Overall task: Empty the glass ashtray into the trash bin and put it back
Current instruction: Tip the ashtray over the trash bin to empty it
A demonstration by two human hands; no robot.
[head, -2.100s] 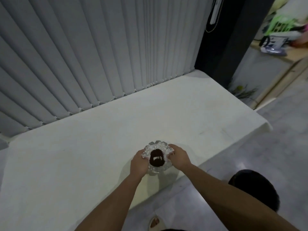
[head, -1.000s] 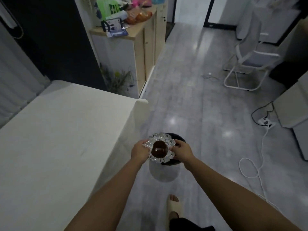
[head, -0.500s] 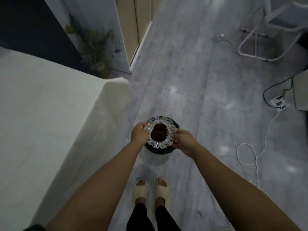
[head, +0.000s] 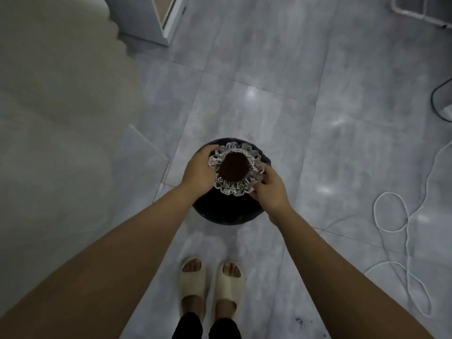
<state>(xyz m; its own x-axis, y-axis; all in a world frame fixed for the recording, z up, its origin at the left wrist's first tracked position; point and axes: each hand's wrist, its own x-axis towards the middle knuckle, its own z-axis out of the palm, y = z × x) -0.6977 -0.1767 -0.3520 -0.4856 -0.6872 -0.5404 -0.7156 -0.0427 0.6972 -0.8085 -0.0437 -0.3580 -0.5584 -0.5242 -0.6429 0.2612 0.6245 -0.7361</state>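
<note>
The glass ashtray (head: 236, 185) is a clear, scalloped bowl with a dark brown mass in its middle. It is held upright directly over the round black trash bin (head: 227, 211) on the floor. My left hand (head: 199, 171) grips its left rim and my right hand (head: 270, 189) grips its right rim. The ashtray and my hands hide most of the bin's opening.
The white table (head: 56, 99) fills the left side. A white cable (head: 401, 223) loops over the grey tile floor at the right. A cabinet corner (head: 159, 20) stands at the top. My feet in pale slippers (head: 210, 287) are just behind the bin.
I lifted the ashtray off the table with both hands, turned right and carried it over the bin. The view has tilted down until the bin lies straight below.
</note>
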